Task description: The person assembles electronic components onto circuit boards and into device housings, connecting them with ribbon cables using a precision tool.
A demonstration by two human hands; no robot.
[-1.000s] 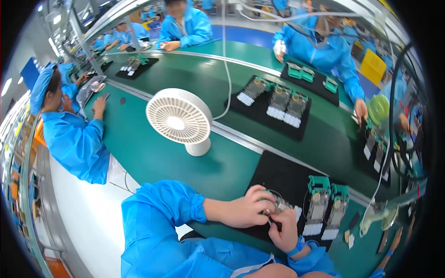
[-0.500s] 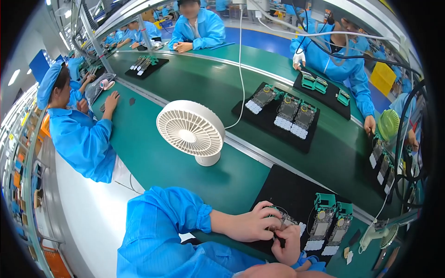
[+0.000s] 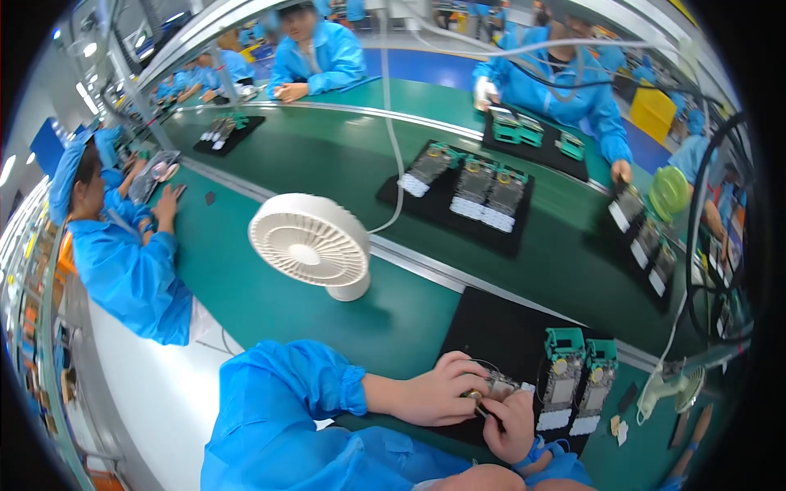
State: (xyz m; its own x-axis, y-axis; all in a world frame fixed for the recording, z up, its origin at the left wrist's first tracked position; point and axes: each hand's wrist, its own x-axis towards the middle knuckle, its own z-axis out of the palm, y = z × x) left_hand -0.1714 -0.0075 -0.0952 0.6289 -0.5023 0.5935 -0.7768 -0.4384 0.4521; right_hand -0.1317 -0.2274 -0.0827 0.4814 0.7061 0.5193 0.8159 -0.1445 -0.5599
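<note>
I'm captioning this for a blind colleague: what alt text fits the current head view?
A person's left hand and right hand meet at a circuit board over a black mat, beside two more boards with green frames. A white fan stands on the green tabletop to the left, and co-workers in blue are nearby.

The left arm (image 3: 282,409), in a loose bright-blue fabric sleeve (image 3: 319,368) gathered at the cuff, stretched rightward, its bare left hand (image 3: 446,393) turned knuckles up, fingers bent. Close beside it, the bare right hand (image 3: 512,425) angled up-left, fingers curled, a blue band (image 3: 530,452) around its wrist.
</note>
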